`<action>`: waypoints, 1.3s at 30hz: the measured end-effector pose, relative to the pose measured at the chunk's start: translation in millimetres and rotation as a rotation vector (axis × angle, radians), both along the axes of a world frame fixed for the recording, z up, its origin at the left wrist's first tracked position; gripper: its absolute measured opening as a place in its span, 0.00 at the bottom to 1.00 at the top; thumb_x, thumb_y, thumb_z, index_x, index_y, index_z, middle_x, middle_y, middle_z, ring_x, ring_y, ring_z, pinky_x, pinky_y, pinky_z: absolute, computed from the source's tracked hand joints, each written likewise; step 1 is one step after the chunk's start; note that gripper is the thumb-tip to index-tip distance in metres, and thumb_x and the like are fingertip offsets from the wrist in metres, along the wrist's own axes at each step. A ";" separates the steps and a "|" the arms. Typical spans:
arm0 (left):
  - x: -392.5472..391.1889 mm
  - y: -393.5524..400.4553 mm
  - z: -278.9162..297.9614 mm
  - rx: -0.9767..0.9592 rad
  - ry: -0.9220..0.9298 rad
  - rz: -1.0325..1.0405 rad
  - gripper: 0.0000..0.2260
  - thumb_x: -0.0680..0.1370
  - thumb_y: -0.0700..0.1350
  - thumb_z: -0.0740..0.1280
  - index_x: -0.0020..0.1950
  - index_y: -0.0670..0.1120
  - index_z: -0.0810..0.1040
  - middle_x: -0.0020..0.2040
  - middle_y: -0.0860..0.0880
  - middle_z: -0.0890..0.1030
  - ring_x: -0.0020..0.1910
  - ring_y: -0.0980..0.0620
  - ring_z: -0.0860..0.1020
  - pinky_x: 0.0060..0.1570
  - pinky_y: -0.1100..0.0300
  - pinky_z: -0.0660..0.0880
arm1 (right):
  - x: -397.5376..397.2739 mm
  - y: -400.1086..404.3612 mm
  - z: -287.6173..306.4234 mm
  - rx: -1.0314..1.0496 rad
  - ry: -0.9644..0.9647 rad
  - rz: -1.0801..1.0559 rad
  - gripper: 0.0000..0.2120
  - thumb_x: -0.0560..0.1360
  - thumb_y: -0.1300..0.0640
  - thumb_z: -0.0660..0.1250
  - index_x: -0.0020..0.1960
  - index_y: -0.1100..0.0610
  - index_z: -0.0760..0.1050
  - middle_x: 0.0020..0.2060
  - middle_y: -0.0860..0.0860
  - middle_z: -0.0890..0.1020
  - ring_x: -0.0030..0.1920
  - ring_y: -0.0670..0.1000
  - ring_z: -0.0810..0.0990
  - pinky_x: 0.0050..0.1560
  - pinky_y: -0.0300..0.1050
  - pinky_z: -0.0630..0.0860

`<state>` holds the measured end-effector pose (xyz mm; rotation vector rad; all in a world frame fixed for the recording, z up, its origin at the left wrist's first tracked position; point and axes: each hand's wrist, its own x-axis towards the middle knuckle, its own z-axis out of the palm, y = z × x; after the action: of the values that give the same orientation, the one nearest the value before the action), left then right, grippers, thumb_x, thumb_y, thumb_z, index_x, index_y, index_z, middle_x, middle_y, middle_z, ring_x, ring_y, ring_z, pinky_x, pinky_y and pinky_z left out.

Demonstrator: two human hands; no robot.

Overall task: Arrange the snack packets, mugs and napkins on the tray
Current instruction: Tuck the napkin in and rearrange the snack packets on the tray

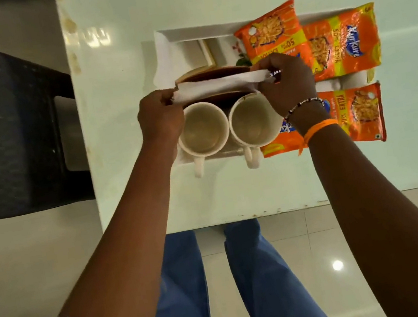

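While I look down over the pale table (235, 190), both hands pinch a white napkin (220, 85) stretched flat above the white tray (165, 55): my left hand (159, 116) grips its left end, my right hand (286, 81) its right end. Just below it, two cream mugs (204, 128) stand side by side on the tray. Three orange snack packets (343, 41) lie at the tray's right end.

It looks like a home or pantry corner: glossy pale floor tiles (283, 231), a pale green table (234, 187), a dark woven plastic chair (4, 131), snack packets (343, 41), mugs (204, 128).
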<state>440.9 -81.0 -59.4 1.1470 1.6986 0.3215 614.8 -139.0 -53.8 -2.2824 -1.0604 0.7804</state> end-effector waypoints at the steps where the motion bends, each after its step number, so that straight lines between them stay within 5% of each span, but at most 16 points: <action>1: 2.0 -1.9 -0.1 -0.005 -0.001 0.024 0.14 0.73 0.34 0.64 0.56 0.44 0.80 0.55 0.46 0.82 0.58 0.47 0.78 0.62 0.53 0.74 | 5.1 -2.4 -1.9 -0.019 0.022 0.026 0.12 0.70 0.66 0.65 0.53 0.59 0.79 0.52 0.56 0.83 0.52 0.52 0.79 0.42 0.30 0.65; 7: 18.1 -6.5 16.4 0.064 0.037 0.180 0.20 0.73 0.33 0.57 0.61 0.46 0.77 0.63 0.48 0.78 0.63 0.51 0.74 0.66 0.55 0.70 | 49.0 -13.9 -3.2 -0.013 0.011 -0.040 0.12 0.71 0.67 0.62 0.51 0.59 0.79 0.52 0.55 0.83 0.51 0.51 0.80 0.49 0.34 0.71; 10: 38.1 -8.1 26.7 0.236 0.087 0.065 0.16 0.74 0.36 0.59 0.57 0.48 0.79 0.57 0.53 0.78 0.58 0.55 0.74 0.61 0.66 0.70 | 73.2 -13.2 -9.8 -0.004 -0.066 -0.123 0.11 0.72 0.64 0.63 0.54 0.61 0.76 0.55 0.57 0.80 0.55 0.54 0.78 0.53 0.40 0.72; 13: 64.0 -6.9 30.2 0.356 0.124 -0.079 0.14 0.75 0.37 0.59 0.53 0.47 0.81 0.51 0.55 0.76 0.52 0.60 0.72 0.45 0.83 0.63 | 87.1 -5.8 -20.5 -0.056 -0.102 -0.131 0.16 0.73 0.58 0.66 0.60 0.60 0.72 0.58 0.58 0.77 0.59 0.55 0.75 0.59 0.45 0.70; 20: 119.5 6.5 15.1 0.336 0.150 -0.462 0.12 0.78 0.40 0.61 0.60 0.48 0.76 0.63 0.49 0.77 0.62 0.54 0.73 0.49 0.72 0.65 | 101.0 12.4 -33.9 -0.142 0.055 -0.044 0.19 0.71 0.53 0.69 0.60 0.59 0.73 0.57 0.56 0.80 0.56 0.54 0.78 0.54 0.44 0.74; 24: 133.6 16.9 9.4 0.329 0.089 -0.544 0.19 0.76 0.35 0.63 0.66 0.47 0.70 0.66 0.47 0.73 0.60 0.58 0.69 0.39 0.86 0.61 | 113.0 13.0 -18.5 -0.109 0.016 0.040 0.15 0.72 0.57 0.67 0.57 0.59 0.76 0.55 0.56 0.81 0.54 0.54 0.79 0.51 0.38 0.70; 26: 135.9 19.7 10.3 0.385 0.081 -0.564 0.25 0.74 0.35 0.65 0.69 0.47 0.65 0.69 0.47 0.70 0.66 0.54 0.68 0.48 0.82 0.61 | 119.5 15.0 -2.7 -0.073 -0.098 0.125 0.13 0.72 0.60 0.65 0.56 0.57 0.78 0.55 0.56 0.82 0.56 0.55 0.77 0.51 0.37 0.67; 30: 140.5 24.4 17.5 0.471 0.063 -0.772 0.37 0.70 0.44 0.73 0.74 0.48 0.58 0.73 0.46 0.64 0.74 0.47 0.60 0.73 0.52 0.57 | 120.8 27.2 33.7 -0.049 -0.418 0.365 0.14 0.73 0.60 0.60 0.52 0.49 0.80 0.51 0.53 0.80 0.62 0.61 0.68 0.63 0.56 0.61; 32: 144.3 25.6 17.1 0.483 0.139 -0.844 0.36 0.68 0.48 0.74 0.72 0.49 0.62 0.71 0.46 0.69 0.73 0.45 0.63 0.73 0.45 0.57 | 112.3 37.7 45.7 -0.034 -0.491 0.517 0.14 0.73 0.60 0.60 0.51 0.49 0.80 0.51 0.51 0.80 0.65 0.60 0.65 0.67 0.60 0.56; 35: 146.5 25.4 10.0 0.456 0.146 -0.661 0.21 0.69 0.46 0.73 0.60 0.47 0.75 0.57 0.45 0.81 0.58 0.44 0.77 0.56 0.58 0.69 | 95.6 49.9 49.2 -0.027 -0.509 0.703 0.14 0.76 0.58 0.57 0.54 0.49 0.79 0.56 0.49 0.78 0.69 0.56 0.62 0.72 0.61 0.48; 39: 146.3 27.3 -6.0 0.352 0.215 -0.517 0.13 0.72 0.45 0.70 0.55 0.44 0.76 0.55 0.44 0.81 0.56 0.43 0.77 0.49 0.59 0.68 | 94.5 43.1 44.4 0.153 -0.476 0.540 0.17 0.74 0.63 0.56 0.58 0.51 0.76 0.62 0.50 0.76 0.69 0.57 0.64 0.69 0.51 0.59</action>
<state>587.2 -53.7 -65.5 1.8865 1.4878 0.1771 709.3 -95.9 -9.4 -2.1136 -1.9313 0.3175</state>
